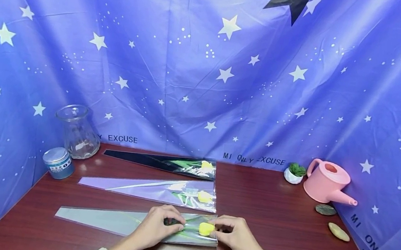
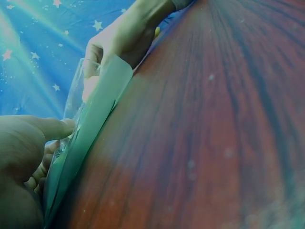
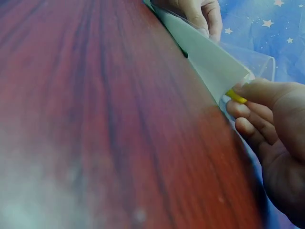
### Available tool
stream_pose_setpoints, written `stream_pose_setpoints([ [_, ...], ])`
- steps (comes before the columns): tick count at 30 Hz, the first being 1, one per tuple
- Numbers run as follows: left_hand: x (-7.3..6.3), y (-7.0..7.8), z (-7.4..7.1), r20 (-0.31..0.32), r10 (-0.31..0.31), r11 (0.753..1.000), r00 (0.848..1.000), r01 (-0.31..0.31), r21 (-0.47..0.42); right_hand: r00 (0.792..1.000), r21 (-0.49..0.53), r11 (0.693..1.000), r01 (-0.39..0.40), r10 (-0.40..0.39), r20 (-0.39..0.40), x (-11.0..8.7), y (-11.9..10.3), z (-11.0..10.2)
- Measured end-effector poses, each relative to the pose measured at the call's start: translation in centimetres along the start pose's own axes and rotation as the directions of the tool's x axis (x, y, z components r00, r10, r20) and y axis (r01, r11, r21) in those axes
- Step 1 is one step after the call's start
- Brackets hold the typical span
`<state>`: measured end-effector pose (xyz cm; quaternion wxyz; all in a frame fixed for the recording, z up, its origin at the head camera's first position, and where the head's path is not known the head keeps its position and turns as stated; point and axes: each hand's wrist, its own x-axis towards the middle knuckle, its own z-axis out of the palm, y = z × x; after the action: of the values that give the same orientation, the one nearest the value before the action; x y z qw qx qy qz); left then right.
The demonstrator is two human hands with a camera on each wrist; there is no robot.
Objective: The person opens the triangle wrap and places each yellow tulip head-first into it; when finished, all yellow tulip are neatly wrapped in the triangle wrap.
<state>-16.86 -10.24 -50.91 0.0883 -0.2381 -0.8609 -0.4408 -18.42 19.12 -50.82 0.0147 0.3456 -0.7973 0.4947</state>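
Nearest the viewer, a clear cone-shaped flower sleeve [image 1: 135,223] lies flat on the dark red wooden table [image 1: 277,234], its narrow tip pointing left and its wide mouth to the right; inside it a yellow tulip [image 1: 205,228] with green stem and leaves sits close to the mouth. The left hand [image 1: 158,226] rests on the middle of the sleeve, fingers curled over the film and stem, pressing them down and gripping the wrapper. The right hand [image 1: 236,234] pinches the open edge of the sleeve just beside the yellow bloom; the right wrist view shows thumb and fingers closed on the film corner with a yellow strip between them [image 3: 237,97]. The left wrist view shows the sleeve edge [image 2: 90,129] running from the left thumb toward the other hand. Behind it, a second sleeve with a lilac backing [image 1: 151,189] holds another yellow flower, and farther back a third sleeve with a black backing [image 1: 162,163] holds one too; all three lie roughly parallel. At the far left stand a blue-lidded tin [image 1: 57,162] and a ribbed glass vase [image 1: 77,131]. At the far right are two flat stones [image 1: 339,231], a pink watering can [image 1: 328,181] and a small potted succulent [image 1: 295,173]. A violet star-printed cloth [image 1: 207,67] encloses the scene.
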Motion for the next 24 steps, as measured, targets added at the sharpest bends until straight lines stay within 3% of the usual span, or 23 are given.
stream_pose_setpoints([
  [11, -0.1, -0.1, -0.2, -0.021, 0.019, 1.0, 1.0, -0.018, 0.003, 0.999, 0.016, 1.0, -0.004, 0.003, 0.039, 1.2, 0.2, 0.5],
  [18, -0.2, 0.0, -0.2, -0.002, -0.009, 1.0, 1.0, 0.009, 0.009, 0.998, 0.003, 1.0, -0.004, 0.004, 0.069, 0.8, 0.2, 0.1],
  [24, 0.0, 0.5, -0.8, -0.029, -0.013, 0.999, 0.999, 0.014, 0.031, 0.999, -0.107, 0.994, -0.027, 0.025, -0.024, -0.6, 0.4, -2.9],
])
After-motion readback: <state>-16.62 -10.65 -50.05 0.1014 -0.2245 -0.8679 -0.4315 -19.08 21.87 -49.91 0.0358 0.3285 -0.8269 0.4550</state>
